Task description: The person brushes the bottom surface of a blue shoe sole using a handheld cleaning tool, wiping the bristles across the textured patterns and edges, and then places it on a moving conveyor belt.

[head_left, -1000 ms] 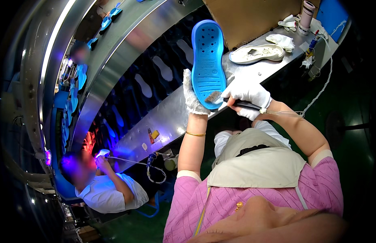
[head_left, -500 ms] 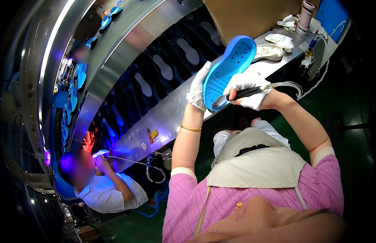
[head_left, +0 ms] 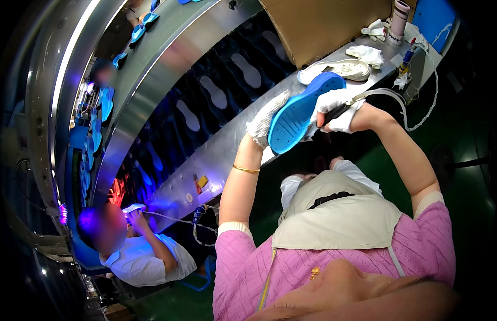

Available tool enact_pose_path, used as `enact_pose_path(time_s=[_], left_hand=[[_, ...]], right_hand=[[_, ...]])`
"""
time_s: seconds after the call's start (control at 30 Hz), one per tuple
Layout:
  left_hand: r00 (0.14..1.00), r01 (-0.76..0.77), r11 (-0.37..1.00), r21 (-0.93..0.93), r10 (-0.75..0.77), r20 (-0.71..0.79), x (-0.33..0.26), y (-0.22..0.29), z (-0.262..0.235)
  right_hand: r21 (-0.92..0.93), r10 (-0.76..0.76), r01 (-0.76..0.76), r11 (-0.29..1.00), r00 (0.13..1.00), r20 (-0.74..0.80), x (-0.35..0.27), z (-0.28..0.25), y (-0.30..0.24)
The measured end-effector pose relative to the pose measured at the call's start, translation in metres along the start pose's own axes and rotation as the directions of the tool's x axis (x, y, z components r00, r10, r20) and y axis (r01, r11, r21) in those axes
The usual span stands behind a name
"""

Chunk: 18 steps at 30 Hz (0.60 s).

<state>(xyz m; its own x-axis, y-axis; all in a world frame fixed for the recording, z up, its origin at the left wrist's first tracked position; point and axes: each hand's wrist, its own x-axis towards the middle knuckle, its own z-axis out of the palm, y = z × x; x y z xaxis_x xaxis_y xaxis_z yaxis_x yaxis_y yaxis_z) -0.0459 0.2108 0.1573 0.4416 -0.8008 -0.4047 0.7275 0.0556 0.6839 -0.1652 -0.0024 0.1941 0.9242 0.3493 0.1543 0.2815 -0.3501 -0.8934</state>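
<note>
A blue clog shoe is held up in front of me, its sole side tilted toward the camera. My left hand, in a white glove, grips it from the left. My right hand, also gloved, holds a dark-handled tool with a pale hose trailing right, pressed at the shoe's right edge.
A steel bench runs diagonally, with a white shoe, rags and a cardboard box at its far end. A dark conveyor with pale sole shapes lies beyond. Another person in a white shirt works at lower left under violet light.
The blue shoe went from upright, with its holed upper showing, to tilted right and turned over so the sole faces me. Both hands moved right with it.
</note>
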Motion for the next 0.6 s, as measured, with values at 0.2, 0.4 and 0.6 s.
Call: enact_pose_path(time_s=[0.2, 0.4, 0.6], left_hand=[[0.986, -0.161, 0.943, -0.292, 0.164, -0.013, -0.001, -0.026, 0.02], [0.962, -0.108, 0.9, -0.423, 0.202, 0.185, -0.019, -0.047, 0.035], [0.951, -0.089, 0.89, -0.447, 0.209, 0.228, -0.017, -0.054, 0.033]], right_hand=[[0.29, 0.155, -0.131, 0.948, 0.986, -0.064, 0.004, 0.017, -0.019], [0.346, 0.245, -0.113, 0.932, 0.898, -0.367, 0.005, -0.023, 0.019], [-0.208, -0.286, 0.197, 0.958, 0.699, -0.655, 0.006, -0.013, 0.043]])
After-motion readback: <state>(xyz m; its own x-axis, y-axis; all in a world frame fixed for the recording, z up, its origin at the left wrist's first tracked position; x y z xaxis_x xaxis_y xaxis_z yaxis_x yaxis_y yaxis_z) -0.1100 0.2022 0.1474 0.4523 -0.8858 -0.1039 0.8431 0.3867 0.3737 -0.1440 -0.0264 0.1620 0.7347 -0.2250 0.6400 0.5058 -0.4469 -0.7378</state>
